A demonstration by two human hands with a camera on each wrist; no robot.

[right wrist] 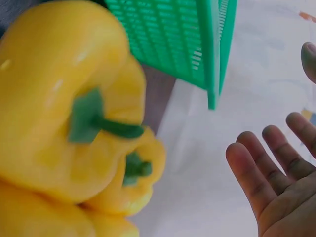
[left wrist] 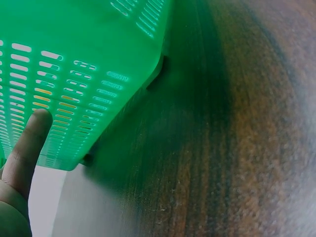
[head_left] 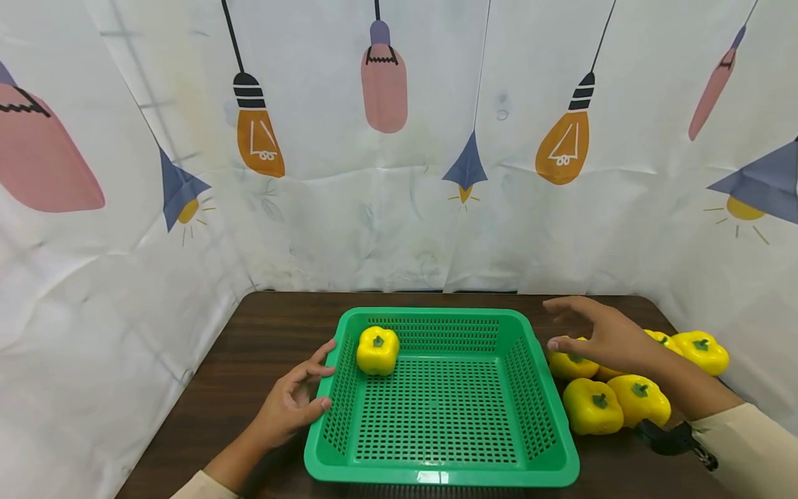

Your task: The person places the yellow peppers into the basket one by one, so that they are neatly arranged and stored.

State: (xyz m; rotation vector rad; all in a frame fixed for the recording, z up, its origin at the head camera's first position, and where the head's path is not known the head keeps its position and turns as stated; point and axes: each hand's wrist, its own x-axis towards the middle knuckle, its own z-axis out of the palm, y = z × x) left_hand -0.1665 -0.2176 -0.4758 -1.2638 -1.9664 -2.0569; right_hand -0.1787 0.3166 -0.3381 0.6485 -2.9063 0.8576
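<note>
A green perforated basket (head_left: 436,475) sits on the table, with one yellow bell pepper (head_left: 377,351) in its far left corner. Beside the basket's left wall is my left hand (head_left: 289,402), its fingertips at the rim and a finger against or close to the slotted wall (left wrist: 74,94) in the left wrist view. My right hand (head_left: 601,336) hovers by the right rim, over a group of yellow bell peppers (head_left: 592,407). Its fingers are spread and hold nothing. Close up, a large yellow pepper (right wrist: 64,98) fills the left of the right wrist view, apart from the palm (right wrist: 291,207).
The dark wooden table (head_left: 280,319) reaches back to a white curtain (head_left: 386,235) printed with lamps. More yellow peppers (head_left: 701,352) lie at the table's right edge, partly behind the right forearm. A dark strap-like object (head_left: 670,440) is at the right cuff.
</note>
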